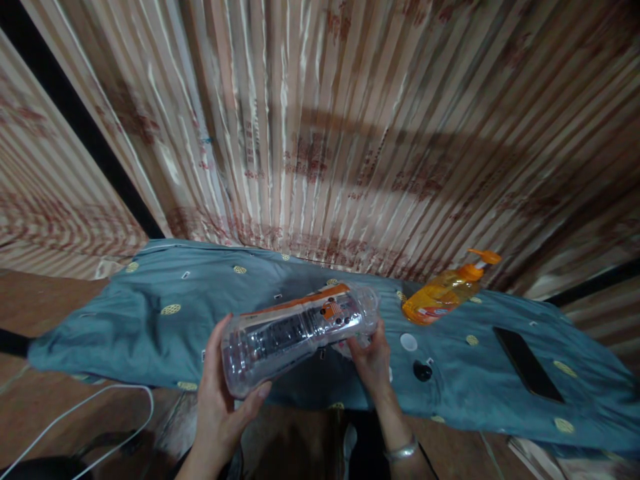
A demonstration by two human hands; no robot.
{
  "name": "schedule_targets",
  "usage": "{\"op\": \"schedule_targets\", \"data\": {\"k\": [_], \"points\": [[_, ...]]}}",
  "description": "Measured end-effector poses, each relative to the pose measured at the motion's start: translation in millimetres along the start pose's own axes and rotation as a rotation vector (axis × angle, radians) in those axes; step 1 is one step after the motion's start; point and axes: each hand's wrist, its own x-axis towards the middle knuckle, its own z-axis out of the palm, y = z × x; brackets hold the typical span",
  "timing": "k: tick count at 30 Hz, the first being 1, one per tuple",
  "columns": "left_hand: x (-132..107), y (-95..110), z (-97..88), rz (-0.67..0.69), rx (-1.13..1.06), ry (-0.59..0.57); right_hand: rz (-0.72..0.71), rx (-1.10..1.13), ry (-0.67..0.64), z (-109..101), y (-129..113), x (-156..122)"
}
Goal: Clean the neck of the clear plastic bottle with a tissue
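A clear plastic bottle [295, 333] with an orange and dark printed label is tilted over the cloth, its neck end up and to the right. My left hand [223, 393] wraps round its base, thumb in front and fingers behind. My right hand [373, 360] grips near the other end, with something whitish and crumpled, perhaps tissue, partly hidden beside the fingers. To the right of that hand lie a white round disc [409, 342] and a small black round piece [423, 371]. Beyond them stands an orange pump bottle [443, 297].
A teal patterned cloth [125, 313] covers the long narrow surface. On its right part lies a dark phone [527, 363]. A pleated curtain [300, 167] hangs close behind. Dark poles [85, 127] frame the sides. A white cable [150, 407] loops at the lower left.
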Motion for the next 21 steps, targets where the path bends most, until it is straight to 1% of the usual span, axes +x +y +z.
{"op": "schedule_targets", "data": {"k": [9, 11, 17, 21], "points": [[1.2, 1.9, -0.9, 0.014, 0.015, -0.005, -0.016, 0.001, 0.0, 0.1, -0.7, 0.9], [1.6, 1.0, -1.7, 0.016, 0.026, -0.005, -0.019, 0.005, 0.0, 0.4, -0.1, 1.2], [0.8, -3.6, -4.5, -0.04, 0.038, -0.013, 0.011, 0.002, 0.001, 0.3, 4.8, 1.2], [-0.3, -6.6, -4.5, -0.017, 0.067, -0.006, 0.014, -0.001, -0.004, -0.8, 4.0, 1.4]]}}
